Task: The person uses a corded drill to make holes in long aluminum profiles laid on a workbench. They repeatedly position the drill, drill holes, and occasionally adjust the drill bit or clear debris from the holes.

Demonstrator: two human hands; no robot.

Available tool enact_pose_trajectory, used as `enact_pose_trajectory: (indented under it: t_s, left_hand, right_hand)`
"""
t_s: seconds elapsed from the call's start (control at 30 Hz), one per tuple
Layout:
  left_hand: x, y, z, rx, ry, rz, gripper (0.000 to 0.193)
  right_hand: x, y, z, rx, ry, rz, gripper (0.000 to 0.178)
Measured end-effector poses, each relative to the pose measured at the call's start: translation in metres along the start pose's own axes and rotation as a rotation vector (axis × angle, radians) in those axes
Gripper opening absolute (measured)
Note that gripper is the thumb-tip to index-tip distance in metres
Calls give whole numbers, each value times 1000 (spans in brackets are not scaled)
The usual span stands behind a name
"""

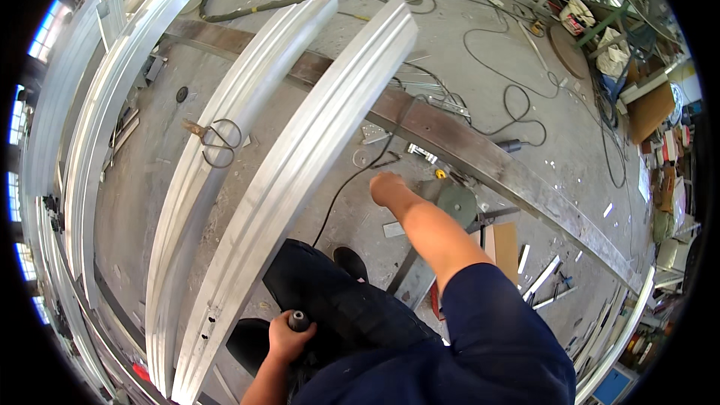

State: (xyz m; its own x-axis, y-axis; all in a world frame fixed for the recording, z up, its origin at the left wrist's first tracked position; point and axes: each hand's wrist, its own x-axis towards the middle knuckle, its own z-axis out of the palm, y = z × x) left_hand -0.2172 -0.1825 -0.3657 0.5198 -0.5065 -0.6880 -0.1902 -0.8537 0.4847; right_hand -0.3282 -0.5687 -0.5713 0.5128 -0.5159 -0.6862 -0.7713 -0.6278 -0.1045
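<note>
- Our left hand [289, 339] closes round a dark tool [299, 321]
- Aluminium beam [301, 154] lies left of that hand, running forward-right
- Our right hand [385, 188]: grip, we cannot tell

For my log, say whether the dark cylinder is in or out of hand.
In: the left hand is curled around the dark cylinder.

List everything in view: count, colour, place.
cylindrical tool: one, dark, in left hand
profiles: at least four, silver, left and centre
steel beam: one, brown-grey, diagonal beyond right hand
ringed tool: one, dark, on second profile from right
cables: several, dark, across floor
hose: one, dark, top
round disc: one, grey-green, right of centre
cardboard: one, tan, right of centre
clutter: uncountable, mixed, right edge
left hand: one, bare, lower centre
right hand: one, bare, centre, grip hidden
</note>
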Motion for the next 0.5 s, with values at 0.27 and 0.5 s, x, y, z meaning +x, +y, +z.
enact_pose_trajectory:
  t_s: [0.27,0.5]
  left_hand:
    - [1,34,6,111,61,-209,34]
    - [12,43,-7,200,-49,-345,37]
  right_hand:
    - [126,16,114,278,182,144,30]
    - [182,48,137,279,369,170,29]
